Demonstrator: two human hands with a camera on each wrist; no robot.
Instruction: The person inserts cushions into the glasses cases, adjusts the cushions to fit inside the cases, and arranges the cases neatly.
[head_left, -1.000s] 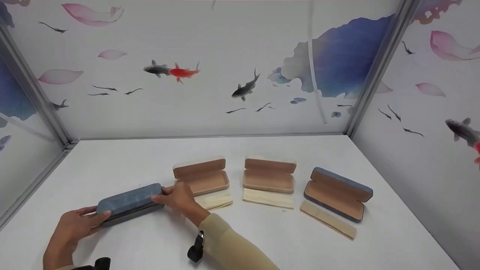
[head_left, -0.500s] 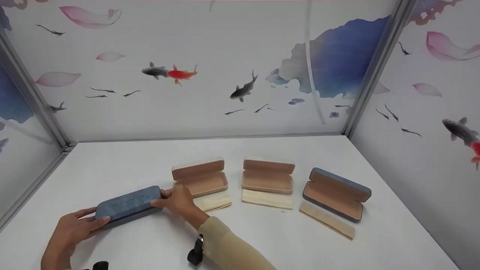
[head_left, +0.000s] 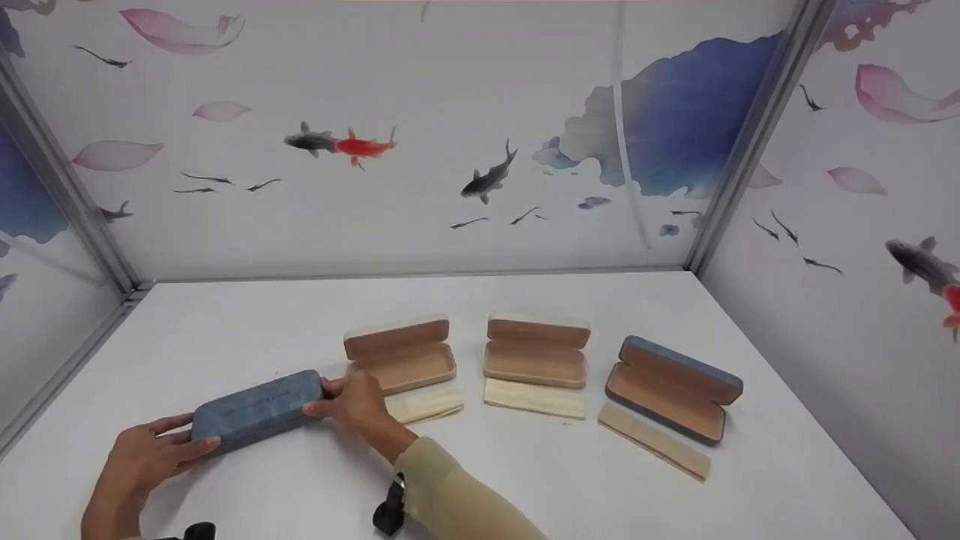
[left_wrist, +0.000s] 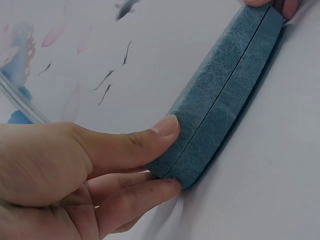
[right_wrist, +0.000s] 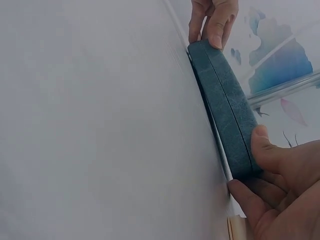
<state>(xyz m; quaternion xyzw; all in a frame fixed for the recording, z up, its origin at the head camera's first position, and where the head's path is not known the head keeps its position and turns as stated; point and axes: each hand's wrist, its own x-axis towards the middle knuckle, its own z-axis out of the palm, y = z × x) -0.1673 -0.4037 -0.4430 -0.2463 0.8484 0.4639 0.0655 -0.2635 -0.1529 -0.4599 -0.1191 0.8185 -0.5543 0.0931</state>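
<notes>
Apparently, shutting is the step in hand: left hand (head_left: 141, 454) and right hand (head_left: 360, 401) grip opposite ends of the closed blue case (head_left: 256, 409) at the worktop's (head_left: 570, 487) left (resting or barely lifted, I can't tell). Next probably calls for an even release. An open cream case (head_left: 416, 366) and folded cloth (head_left: 429, 403) crowd the right hand; an open blue case (head_left: 667, 401) lies well apart.

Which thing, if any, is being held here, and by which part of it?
The closed blue case: the left grip holds its left end, the right grip its right end.
</notes>
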